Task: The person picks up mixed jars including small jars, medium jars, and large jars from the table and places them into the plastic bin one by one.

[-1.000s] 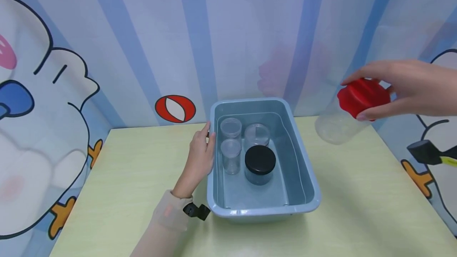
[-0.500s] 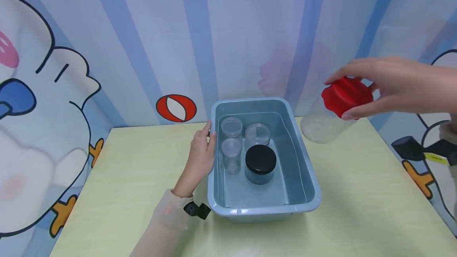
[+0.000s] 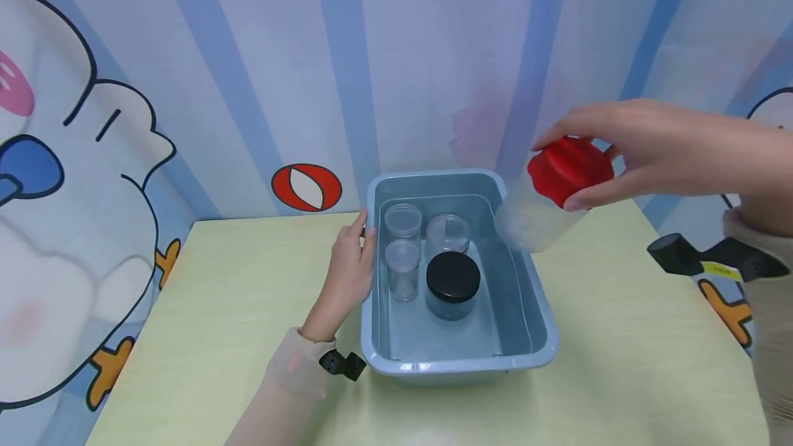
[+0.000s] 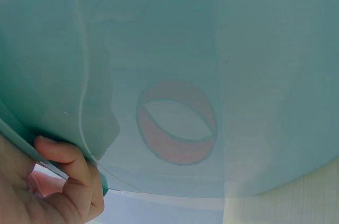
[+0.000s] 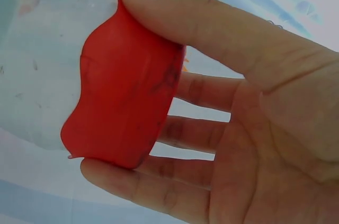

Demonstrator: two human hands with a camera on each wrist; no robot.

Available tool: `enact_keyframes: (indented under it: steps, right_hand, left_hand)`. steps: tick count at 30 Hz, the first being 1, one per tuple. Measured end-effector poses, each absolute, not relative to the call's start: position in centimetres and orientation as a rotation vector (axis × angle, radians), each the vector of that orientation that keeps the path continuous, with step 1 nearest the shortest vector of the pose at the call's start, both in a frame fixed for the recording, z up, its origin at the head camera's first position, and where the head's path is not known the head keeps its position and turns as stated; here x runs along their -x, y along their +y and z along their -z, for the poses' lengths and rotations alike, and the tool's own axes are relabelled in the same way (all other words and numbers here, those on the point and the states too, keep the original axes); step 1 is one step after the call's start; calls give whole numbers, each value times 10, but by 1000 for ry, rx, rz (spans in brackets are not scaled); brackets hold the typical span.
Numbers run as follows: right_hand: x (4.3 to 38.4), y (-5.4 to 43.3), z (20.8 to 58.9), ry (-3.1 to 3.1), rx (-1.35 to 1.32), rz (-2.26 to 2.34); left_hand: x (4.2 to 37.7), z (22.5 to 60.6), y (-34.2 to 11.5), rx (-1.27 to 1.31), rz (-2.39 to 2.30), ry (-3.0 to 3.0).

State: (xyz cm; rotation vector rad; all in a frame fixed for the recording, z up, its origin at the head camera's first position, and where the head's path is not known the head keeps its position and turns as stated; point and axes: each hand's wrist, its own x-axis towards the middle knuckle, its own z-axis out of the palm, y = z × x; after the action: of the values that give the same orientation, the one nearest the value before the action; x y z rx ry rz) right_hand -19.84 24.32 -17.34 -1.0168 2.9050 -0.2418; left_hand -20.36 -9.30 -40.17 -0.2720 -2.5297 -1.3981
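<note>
By its wavy red lid [image 3: 570, 172], my right hand [image 3: 657, 146] holds a clear jar [image 3: 526, 224], tilted over the right rim of a blue plastic basin [image 3: 455, 366]. In the right wrist view, thumb and fingers grip the sides of this lid. The basin's left rim is in my left hand [image 3: 348, 266]; the left wrist view shows bent fingers [image 4: 79, 181] around the edge. Inside the basin are a black-lidded jar [image 3: 452, 277], a wide clear container [image 3: 447, 230] and two small clear jars, one behind [image 3: 403, 221] and one in front [image 3: 403, 260].
The basin stands on a pale yellow table [image 3: 266, 281]. Behind it rises a blue-striped cartoon backdrop [image 3: 421, 74] that meets the table's back edge. A black strap with a camera [image 3: 712, 257] sits on the right wrist, another [image 3: 342, 365] on the left.
My right hand has moved left with the red-lidded jar, from the basin's right side to over its right rim. My left hand has stayed on the left rim.
</note>
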Motion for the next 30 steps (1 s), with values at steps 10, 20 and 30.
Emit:
enact_keyframes:
  steps: [10, 20, 30]
  right_hand:
    - [198, 222, 171, 2790, 1119, 362]
    - [200, 208, 171, 2688, 1244, 448]
    - [201, 192, 173, 2660, 1301, 484]
  left_hand:
    - [204, 403, -95, 269, 1387, -2531]
    - [204, 405, -95, 260, 1401, -2541]
    - [204, 405, -96, 257, 1390, -2539]
